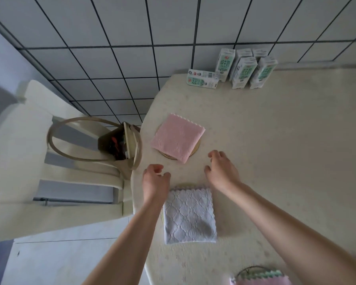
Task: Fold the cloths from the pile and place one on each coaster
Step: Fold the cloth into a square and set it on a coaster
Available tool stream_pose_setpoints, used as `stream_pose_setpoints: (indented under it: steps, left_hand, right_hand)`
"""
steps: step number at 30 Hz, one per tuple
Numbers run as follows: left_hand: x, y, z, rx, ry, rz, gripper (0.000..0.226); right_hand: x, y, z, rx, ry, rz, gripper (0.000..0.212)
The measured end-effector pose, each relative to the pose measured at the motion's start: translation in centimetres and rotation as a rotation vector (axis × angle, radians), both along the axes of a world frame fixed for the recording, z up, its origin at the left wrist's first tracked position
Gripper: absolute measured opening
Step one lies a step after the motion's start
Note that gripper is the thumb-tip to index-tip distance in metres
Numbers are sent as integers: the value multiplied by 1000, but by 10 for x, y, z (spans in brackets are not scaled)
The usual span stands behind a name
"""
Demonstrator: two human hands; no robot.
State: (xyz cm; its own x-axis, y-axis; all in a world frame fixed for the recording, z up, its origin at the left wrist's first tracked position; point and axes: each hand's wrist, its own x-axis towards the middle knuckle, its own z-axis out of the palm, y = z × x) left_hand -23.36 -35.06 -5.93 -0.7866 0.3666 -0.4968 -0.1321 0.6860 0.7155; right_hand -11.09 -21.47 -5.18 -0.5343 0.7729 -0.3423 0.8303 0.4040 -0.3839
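Note:
A folded pink cloth (178,137) lies on a round tan coaster (196,148) at the table's far left. Nearer me, a folded pale lilac cloth (189,215) covers a second coaster (185,185), of which only a thin rim shows. My left hand (155,179) hovers at that cloth's far left corner with loosely curled, empty fingers. My right hand (222,169) hangs above the table between the two cloths, fingers relaxed, empty. The pile of cloths (261,277), green and lilac, sits at the bottom edge, partly cut off.
Several milk cartons (243,68) stand at the table's (286,130) far edge, one lying flat (202,78). A cream chair (23,140) on the left holds a beige tote bag (119,145). Tiled wall behind.

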Motion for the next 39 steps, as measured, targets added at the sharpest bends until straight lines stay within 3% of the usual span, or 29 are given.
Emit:
stream_pose_setpoints:
  steps: [5,8,14,21,27,34,39]
  left_hand:
    - [-23,37,-7,-36,-172,113,36]
    - [-25,47,-12,-37,-208,106,9]
    - [-22,60,-16,77,-369,297,10]
    - [-19,67,-20,159,-503,428,19]
    - [-19,76,-17,199,-623,558,10]
    - [-21,88,-10,343,-563,561,4]
    - [-36,91,-2,274,-191,267,18]
  right_hand:
    - [-45,38,3,32,-5,31,38]
    - [-68,57,0,51,-21,38,38]
    - [-101,83,-10,33,-40,63,41]
    - [-113,97,-24,-66,-12,73,28]
    - [-115,102,-28,-177,17,53,21]
    - [-110,104,-28,-300,180,-110,19]
    - [-97,96,-34,-344,358,-362,14]
